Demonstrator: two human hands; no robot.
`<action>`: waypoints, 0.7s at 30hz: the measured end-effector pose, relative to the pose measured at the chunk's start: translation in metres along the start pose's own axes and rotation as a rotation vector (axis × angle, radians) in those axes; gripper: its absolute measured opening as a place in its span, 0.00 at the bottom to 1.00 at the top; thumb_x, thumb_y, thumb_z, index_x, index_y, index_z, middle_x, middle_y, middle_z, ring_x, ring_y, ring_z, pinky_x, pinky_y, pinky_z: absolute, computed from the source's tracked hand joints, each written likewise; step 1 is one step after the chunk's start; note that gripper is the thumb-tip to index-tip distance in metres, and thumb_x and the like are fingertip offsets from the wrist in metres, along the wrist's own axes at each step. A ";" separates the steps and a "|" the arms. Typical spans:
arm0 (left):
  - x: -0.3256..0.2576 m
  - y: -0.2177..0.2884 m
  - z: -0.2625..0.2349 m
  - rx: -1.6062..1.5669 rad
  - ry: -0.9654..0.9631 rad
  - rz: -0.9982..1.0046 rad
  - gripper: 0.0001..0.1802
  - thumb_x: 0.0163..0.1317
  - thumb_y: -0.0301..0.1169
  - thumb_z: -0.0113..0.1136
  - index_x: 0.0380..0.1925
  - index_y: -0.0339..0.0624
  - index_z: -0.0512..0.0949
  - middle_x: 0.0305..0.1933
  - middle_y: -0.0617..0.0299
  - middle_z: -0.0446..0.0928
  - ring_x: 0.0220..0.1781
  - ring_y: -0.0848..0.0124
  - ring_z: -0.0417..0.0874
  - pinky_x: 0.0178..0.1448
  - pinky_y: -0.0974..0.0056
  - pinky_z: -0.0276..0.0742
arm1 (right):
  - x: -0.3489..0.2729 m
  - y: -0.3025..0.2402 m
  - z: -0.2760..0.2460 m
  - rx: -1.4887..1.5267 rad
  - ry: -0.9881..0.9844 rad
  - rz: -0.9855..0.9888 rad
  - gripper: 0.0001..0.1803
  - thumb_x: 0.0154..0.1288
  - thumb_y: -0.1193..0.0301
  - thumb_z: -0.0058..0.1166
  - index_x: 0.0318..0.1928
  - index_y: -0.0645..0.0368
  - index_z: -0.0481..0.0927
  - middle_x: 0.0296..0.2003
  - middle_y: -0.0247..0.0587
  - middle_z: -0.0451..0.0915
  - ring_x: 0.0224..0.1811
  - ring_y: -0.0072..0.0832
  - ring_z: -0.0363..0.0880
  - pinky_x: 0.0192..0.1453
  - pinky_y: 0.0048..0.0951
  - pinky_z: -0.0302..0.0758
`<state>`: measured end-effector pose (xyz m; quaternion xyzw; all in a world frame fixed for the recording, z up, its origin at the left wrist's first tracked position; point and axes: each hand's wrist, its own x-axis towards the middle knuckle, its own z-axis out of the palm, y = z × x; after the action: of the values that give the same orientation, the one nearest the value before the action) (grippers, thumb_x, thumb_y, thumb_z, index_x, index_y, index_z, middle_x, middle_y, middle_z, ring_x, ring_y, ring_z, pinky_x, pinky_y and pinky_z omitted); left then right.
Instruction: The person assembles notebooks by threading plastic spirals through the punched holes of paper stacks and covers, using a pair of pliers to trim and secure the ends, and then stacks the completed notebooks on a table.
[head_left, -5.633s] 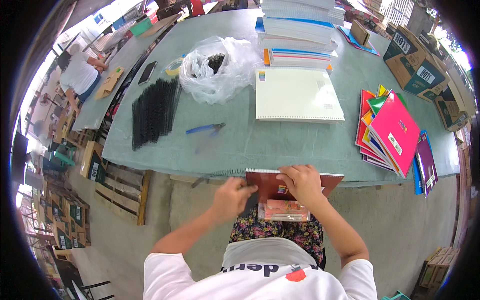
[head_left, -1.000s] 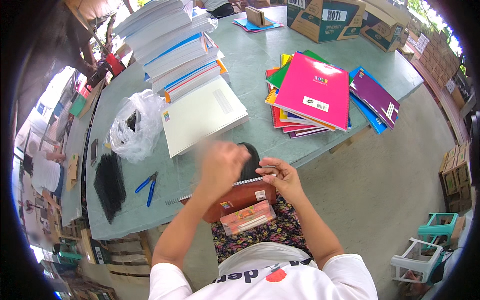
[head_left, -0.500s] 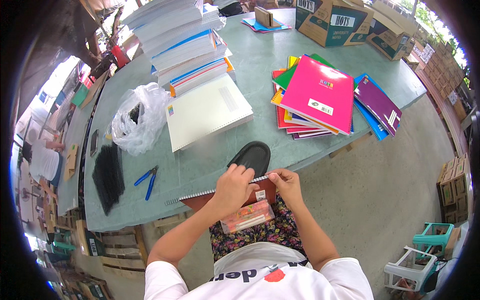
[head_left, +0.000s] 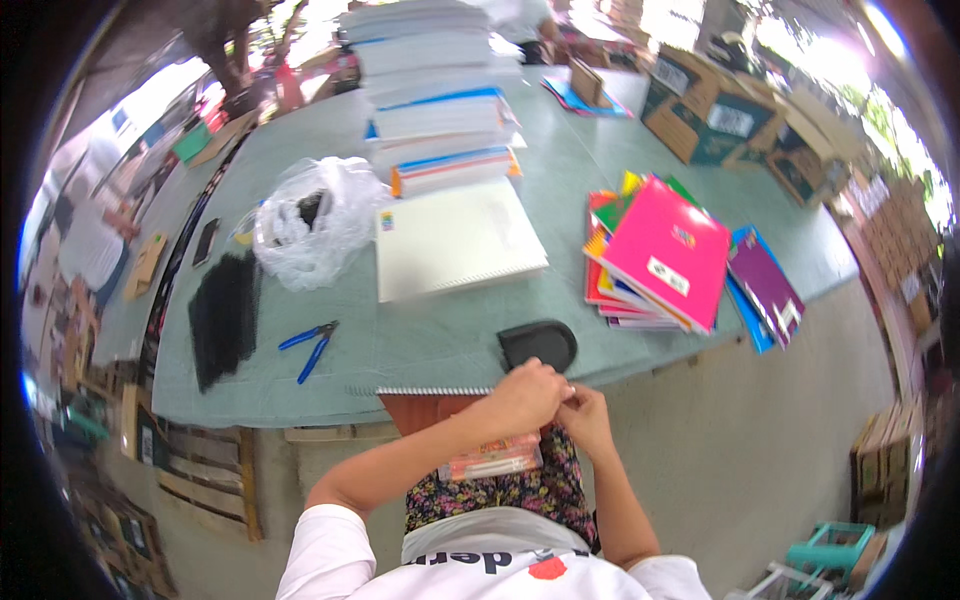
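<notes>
Both hands meet at the near table edge: the left hand point(head_left: 522, 395) and right hand point(head_left: 588, 418) pinch together on the end of the wire spiral of a red-covered notebook point(head_left: 432, 408) lying half off the green table point(head_left: 600, 170). The step looks like finishing the binding (fingertips hidden, so what they clamp is unclear). Next likely needs the blue pliers point(head_left: 312, 346) lying well apart to the left. A black pad point(head_left: 538, 344) sits just beyond.

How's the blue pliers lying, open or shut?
Open: the pliers lie flat on the table, blue handles splayed apart in a V.
</notes>
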<state>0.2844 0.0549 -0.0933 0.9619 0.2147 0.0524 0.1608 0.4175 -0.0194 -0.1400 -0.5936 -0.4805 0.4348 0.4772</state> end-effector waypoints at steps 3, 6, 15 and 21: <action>0.001 -0.012 0.001 -0.002 0.095 -0.019 0.10 0.48 0.31 0.61 0.30 0.39 0.76 0.33 0.52 0.76 0.40 0.57 0.75 0.46 0.57 0.69 | 0.010 -0.001 0.004 0.016 -0.099 0.022 0.05 0.56 0.78 0.53 0.33 0.66 0.79 0.29 0.31 0.79 0.31 0.15 0.74 0.33 0.19 0.70; -0.004 -0.019 -0.015 -0.138 0.312 -0.169 0.08 0.48 0.30 0.60 0.29 0.39 0.76 0.31 0.51 0.76 0.39 0.56 0.76 0.46 0.57 0.70 | 0.016 -0.003 0.020 0.275 -0.087 -0.066 0.07 0.61 0.75 0.52 0.37 0.68 0.78 0.29 0.31 0.78 0.30 0.15 0.73 0.33 0.19 0.69; -0.020 -0.015 -0.004 -0.450 0.519 -0.213 0.10 0.46 0.32 0.55 0.23 0.36 0.79 0.27 0.46 0.78 0.34 0.49 0.79 0.40 0.51 0.74 | 0.019 -0.004 0.011 -0.161 -0.117 -0.174 0.06 0.63 0.75 0.51 0.34 0.67 0.78 0.28 0.31 0.78 0.31 0.15 0.73 0.35 0.20 0.70; -0.018 -0.013 -0.003 -0.531 0.511 -0.147 0.06 0.40 0.27 0.57 0.20 0.35 0.77 0.23 0.44 0.76 0.31 0.48 0.79 0.38 0.51 0.74 | 0.009 -0.015 0.008 -0.371 -0.085 -0.178 0.06 0.64 0.75 0.50 0.33 0.67 0.77 0.29 0.31 0.79 0.31 0.14 0.73 0.36 0.20 0.70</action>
<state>0.2621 0.0594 -0.0957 0.8245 0.2952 0.3330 0.3494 0.4089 -0.0082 -0.1275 -0.6077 -0.6224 0.3197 0.3756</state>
